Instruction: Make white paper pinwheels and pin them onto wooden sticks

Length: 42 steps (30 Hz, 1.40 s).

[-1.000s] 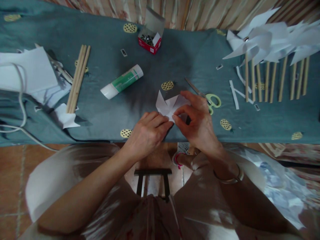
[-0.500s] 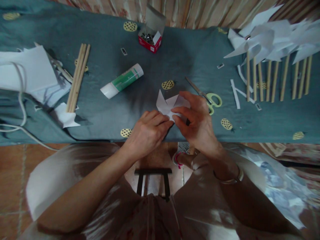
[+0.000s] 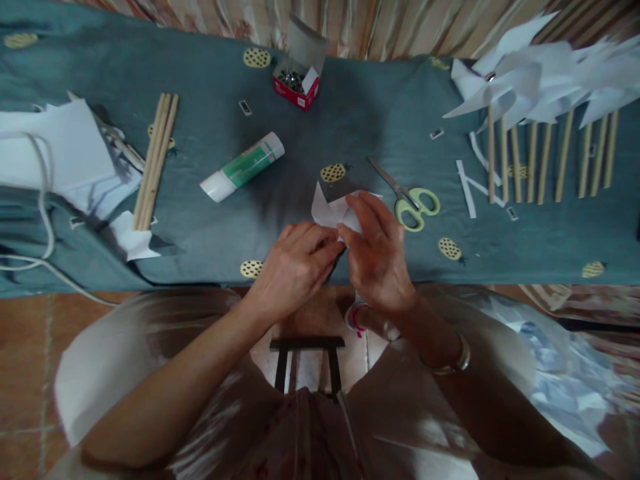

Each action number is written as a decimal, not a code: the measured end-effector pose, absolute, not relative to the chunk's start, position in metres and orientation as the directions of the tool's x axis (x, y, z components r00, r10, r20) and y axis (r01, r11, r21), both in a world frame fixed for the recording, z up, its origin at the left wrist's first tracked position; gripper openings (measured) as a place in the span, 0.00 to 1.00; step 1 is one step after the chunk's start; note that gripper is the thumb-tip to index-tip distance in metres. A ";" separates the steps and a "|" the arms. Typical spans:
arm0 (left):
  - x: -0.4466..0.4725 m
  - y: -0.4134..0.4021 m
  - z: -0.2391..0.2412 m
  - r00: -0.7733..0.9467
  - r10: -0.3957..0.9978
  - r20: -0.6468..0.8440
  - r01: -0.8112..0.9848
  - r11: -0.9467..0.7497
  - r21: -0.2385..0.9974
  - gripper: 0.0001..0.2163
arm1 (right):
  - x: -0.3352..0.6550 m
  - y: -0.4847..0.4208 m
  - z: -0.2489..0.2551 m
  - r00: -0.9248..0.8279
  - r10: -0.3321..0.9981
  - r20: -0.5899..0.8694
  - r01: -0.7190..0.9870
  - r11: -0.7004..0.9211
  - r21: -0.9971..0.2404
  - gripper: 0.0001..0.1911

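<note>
A small white paper piece with pointed, cut flaps lies between my hands near the table's front edge. My left hand is closed on its lower left side, thumb against the bent fingers. From the right, my right hand grips the paper's other side, its fingers curled over a flap and the thumb close to the left fingertips. The paper's lower and right parts are hidden behind my fingers. Just right of my right hand lie scissors with light green handles, blades apart from the paper.
A glue stick and a red open box of metal pins lie beyond my hands. Wooden sticks and paper sheets are left, with a white cord. Paper pinwheels on sticks and paper strips are right.
My right hand has moved left and closed in over the paper, uncovering the scissors' handles. The right flap is now mostly under its fingers. My left hand stays nearly in place.
</note>
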<state>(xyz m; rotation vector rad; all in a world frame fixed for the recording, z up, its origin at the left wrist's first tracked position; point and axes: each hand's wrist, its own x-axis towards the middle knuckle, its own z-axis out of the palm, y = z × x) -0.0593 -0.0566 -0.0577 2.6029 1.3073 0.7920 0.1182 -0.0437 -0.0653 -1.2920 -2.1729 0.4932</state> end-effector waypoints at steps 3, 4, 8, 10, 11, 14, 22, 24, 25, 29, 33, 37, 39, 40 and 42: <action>-0.058 -0.056 -0.058 0.481 0.783 0.395 0.720 -0.610 0.332 0.09 | 0.115 -0.043 -0.066 -0.372 0.892 0.257 0.678 0.450 -0.581 0.15; -0.057 -0.055 -0.058 0.483 0.781 0.395 0.718 -0.612 0.332 0.08 | 0.115 -0.043 -0.065 -0.377 0.891 0.253 0.684 0.452 -0.572 0.15; -0.055 -0.054 -0.060 0.499 0.765 0.408 0.705 -0.632 0.322 0.08 | 0.121 -0.041 -0.060 -0.433 0.852 0.294 0.685 0.523 -0.507 0.14; -0.055 -0.054 -0.061 0.502 0.763 0.406 0.712 -0.632 0.307 0.09 | 0.128 -0.040 -0.057 -0.424 0.841 0.335 0.665 0.540 -0.516 0.16; -0.056 -0.054 -0.062 0.503 0.764 0.404 0.717 -0.630 0.298 0.09 | 0.131 -0.038 -0.055 -0.397 0.845 0.357 0.656 0.534 -0.533 0.17; -0.059 -0.053 -0.063 0.504 0.762 0.406 0.724 -0.629 0.282 0.09 | 0.142 -0.031 -0.051 -0.281 0.879 0.385 0.668 0.467 -0.579 0.17; -0.075 -0.040 -0.061 0.458 0.798 0.393 0.763 -0.579 0.287 0.09 | 0.159 -0.021 -0.051 -0.203 0.917 0.342 0.668 0.385 -0.636 0.18; -0.077 -0.038 -0.060 0.456 0.802 0.387 0.762 -0.576 0.297 0.10 | 0.160 -0.021 -0.053 -0.234 0.908 0.348 0.670 0.410 -0.618 0.18; -0.077 -0.037 -0.060 0.456 0.803 0.384 0.760 -0.576 0.300 0.10 | 0.160 -0.021 -0.054 -0.251 0.904 0.347 0.672 0.420 -0.610 0.17; -0.078 -0.036 -0.060 0.459 0.802 0.382 0.766 -0.575 0.288 0.10 | 0.161 -0.021 -0.051 -0.298 0.894 0.336 0.678 0.446 -0.585 0.12; -0.079 -0.037 -0.059 0.458 0.796 0.396 0.749 -0.586 0.310 0.10 | 0.161 -0.024 -0.043 -0.327 0.888 0.325 0.681 0.459 -0.570 0.08; -0.074 -0.044 -0.055 0.456 0.765 0.456 0.716 -0.619 0.322 0.08 | 0.156 -0.031 -0.037 -0.386 0.867 0.315 0.671 0.499 -0.549 0.07; -0.069 -0.050 -0.054 0.473 0.734 0.487 0.695 -0.651 0.306 0.09 | 0.152 -0.033 -0.037 -0.415 0.851 0.323 0.657 0.525 -0.541 0.07; -0.067 -0.052 -0.055 0.485 0.723 0.492 0.686 -0.664 0.299 0.10 | 0.150 -0.034 -0.037 -0.428 0.843 0.326 0.653 0.538 -0.533 0.07; -0.064 -0.056 -0.056 0.507 0.715 0.481 0.679 -0.675 0.288 0.10 | 0.148 -0.035 -0.039 -0.452 0.827 0.334 0.645 0.562 -0.518 0.06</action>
